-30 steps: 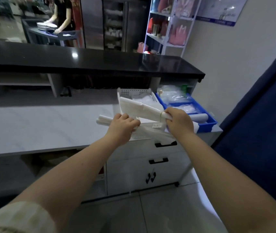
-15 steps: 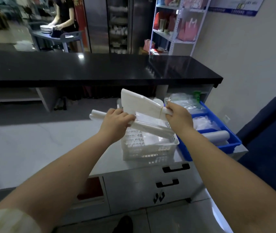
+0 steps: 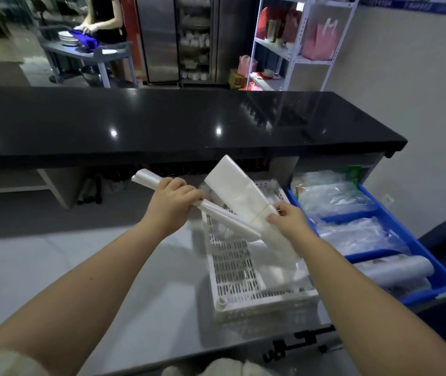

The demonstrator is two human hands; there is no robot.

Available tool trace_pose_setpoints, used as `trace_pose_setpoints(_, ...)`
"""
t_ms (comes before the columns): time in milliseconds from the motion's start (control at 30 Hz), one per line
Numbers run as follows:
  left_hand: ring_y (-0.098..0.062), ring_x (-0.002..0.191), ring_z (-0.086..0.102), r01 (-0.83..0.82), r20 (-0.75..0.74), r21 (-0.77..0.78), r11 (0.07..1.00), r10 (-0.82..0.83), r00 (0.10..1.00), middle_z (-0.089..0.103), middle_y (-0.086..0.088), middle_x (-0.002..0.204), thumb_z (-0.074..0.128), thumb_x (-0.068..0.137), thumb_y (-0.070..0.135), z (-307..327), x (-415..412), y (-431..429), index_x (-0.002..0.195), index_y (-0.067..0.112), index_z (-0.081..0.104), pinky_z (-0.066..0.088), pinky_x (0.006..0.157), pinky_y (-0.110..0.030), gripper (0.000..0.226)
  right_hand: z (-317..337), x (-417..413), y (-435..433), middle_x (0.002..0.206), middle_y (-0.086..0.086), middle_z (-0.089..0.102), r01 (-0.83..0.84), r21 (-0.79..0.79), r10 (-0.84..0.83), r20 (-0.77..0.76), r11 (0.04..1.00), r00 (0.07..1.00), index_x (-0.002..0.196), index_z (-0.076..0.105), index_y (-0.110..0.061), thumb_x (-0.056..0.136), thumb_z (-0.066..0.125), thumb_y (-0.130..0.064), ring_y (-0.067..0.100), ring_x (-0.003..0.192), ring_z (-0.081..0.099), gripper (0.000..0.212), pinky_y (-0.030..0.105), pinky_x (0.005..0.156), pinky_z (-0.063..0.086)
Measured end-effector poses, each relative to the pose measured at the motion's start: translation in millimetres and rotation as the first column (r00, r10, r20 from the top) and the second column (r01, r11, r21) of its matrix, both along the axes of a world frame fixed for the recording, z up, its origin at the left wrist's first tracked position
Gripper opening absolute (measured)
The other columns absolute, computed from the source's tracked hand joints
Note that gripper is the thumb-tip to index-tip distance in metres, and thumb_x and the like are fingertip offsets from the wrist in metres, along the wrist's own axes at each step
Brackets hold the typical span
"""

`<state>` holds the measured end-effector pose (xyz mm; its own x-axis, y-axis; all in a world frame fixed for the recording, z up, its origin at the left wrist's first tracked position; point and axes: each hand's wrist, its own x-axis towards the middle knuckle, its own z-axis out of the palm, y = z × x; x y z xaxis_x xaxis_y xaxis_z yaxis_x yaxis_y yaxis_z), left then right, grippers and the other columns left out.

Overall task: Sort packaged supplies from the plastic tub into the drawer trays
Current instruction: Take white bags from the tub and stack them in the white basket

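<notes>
The left hand (image 3: 171, 204) grips a long white rolled plastic pack (image 3: 197, 206); the right hand (image 3: 288, 219) pinches a flat white banded bundle of bags (image 3: 239, 192), both held above the white slotted plastic tub (image 3: 246, 272) on the counter (image 3: 124, 267). Best set each down singly (matching like with like) in the blue divided tray (image 3: 406, 232) at right.

White bag bundle (image 3: 239, 195), roll (image 3: 216, 208), above slotted tub (image 3: 232, 270)
</notes>
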<state>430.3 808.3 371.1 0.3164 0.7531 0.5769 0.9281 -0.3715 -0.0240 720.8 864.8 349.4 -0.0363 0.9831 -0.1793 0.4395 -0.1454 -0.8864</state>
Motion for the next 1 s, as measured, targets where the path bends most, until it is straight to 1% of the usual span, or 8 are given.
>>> trace_pose_setpoints(100,-0.029,0.081,0.059,-0.002,-0.002,0.038,0.999,0.002,1.0,0.071,0.003,0.086,0.071,0.071,0.001,-4,-12,7,0.089,0.018,0.067,0.038,0.079,-0.039,0.025,-10,-1,8,0.087,0.004,0.068,0.005,-0.121,-0.019,-0.118,0.993,0.993,0.085,0.067,-0.023,0.079,0.064,-0.008,0.027,0.076,0.065,0.017,0.031,0.058,0.052)
trace_pose_setpoints(267,-0.031,0.082,0.059,-0.048,-0.012,0.089,0.995,0.05,0.999,0.071,0.002,0.088,0.061,0.077,0.006,-7,-25,4,0.091,0.016,0.067,0.039,0.081,-0.041,0.018,-21,3,14,0.1,0.012,0.068,-0.098,-0.319,0.01,-0.266,0.943,0.964,0.095,0.065,-0.022,0.083,0.064,-0.008,0.036,0.092,0.065,0.018,0.054,0.08,0.055)
trace_pose_setpoints(500,-0.033,0.082,0.061,-0.174,-0.022,0.132,0.976,0.179,0.984,0.072,0.0,0.087,0.051,0.081,0.008,1,-22,-11,0.09,0.013,0.069,0.04,0.079,-0.043,0.021,-34,14,6,0.11,0.018,0.065,-0.263,-0.511,-0.034,-0.501,0.818,0.865,0.112,0.057,-0.011,0.089,0.048,0.003,0.036,0.096,0.063,0.028,0.045,0.075,0.053)
trace_pose_setpoints(633,-0.033,0.084,0.06,-0.263,0.017,0.116,0.958,0.263,0.965,0.072,0.001,0.087,0.062,0.077,0.003,9,-11,-16,0.091,0.013,0.068,0.037,0.08,-0.043,0.019,-38,23,9,0.124,0.022,0.059,-0.379,-0.561,0.036,-0.526,0.736,0.85,0.122,0.055,-0.003,0.091,0.043,0.005,0.038,0.111,0.058,0.034,0.052,0.091,0.049)
trace_pose_setpoints(700,-0.033,0.084,0.058,-0.321,0.058,0.098,0.942,0.317,0.947,0.072,0.001,0.087,0.067,0.074,-0.001,13,1,-17,0.093,0.014,0.068,0.036,0.082,-0.044,0.024,-37,32,12,0.121,0.022,0.06,-0.409,-0.573,0.077,-0.515,0.71,0.854,0.126,0.054,-0.007,0.091,0.047,-0.001,0.039,0.112,0.058,0.036,0.054,0.092,0.05)
trace_pose_setpoints(800,-0.032,0.081,0.059,-0.376,0.156,0.061,0.925,0.364,0.919,0.071,0.002,0.079,0.069,0.073,-0.002,21,28,-19,0.092,0.014,0.069,0.038,0.08,-0.044,0.025,-31,46,17,0.105,0.02,0.067,-0.457,-0.585,0.076,-0.558,0.67,0.826,0.122,0.055,-0.012,0.094,0.053,-0.027,0.04,0.1,0.063,0.032,0.056,0.082,0.054)
trace_pose_setpoints(900,-0.029,0.076,0.058,-0.431,0.268,-0.061,0.9,0.43,0.862,0.069,0.003,0.074,0.068,0.074,0.003,34,60,-15,0.094,0.019,0.066,0.038,0.077,-0.04,0.025,-21,56,26,0.115,0.022,0.065,-0.415,-0.562,0.028,-0.57,0.716,0.821,0.121,0.054,-0.012,0.094,0.054,-0.03,0.04,0.102,0.064,0.033,0.056,0.081,0.054)
trace_pose_setpoints(1000,-0.022,0.074,0.057,-0.487,0.42,-0.242,0.839,0.543,0.727,0.067,0.009,0.076,0.065,0.076,0.019,52,91,-7,0.092,0.033,0.061,0.042,0.069,-0.034,0.022,-6,61,35,0.124,0.014,0.06,-0.361,-0.453,0.092,-0.514,0.815,0.853,0.122,0.057,-0.014,0.095,0.052,-0.027,0.032,0.107,0.06,0.03,0.05,0.087,0.052)
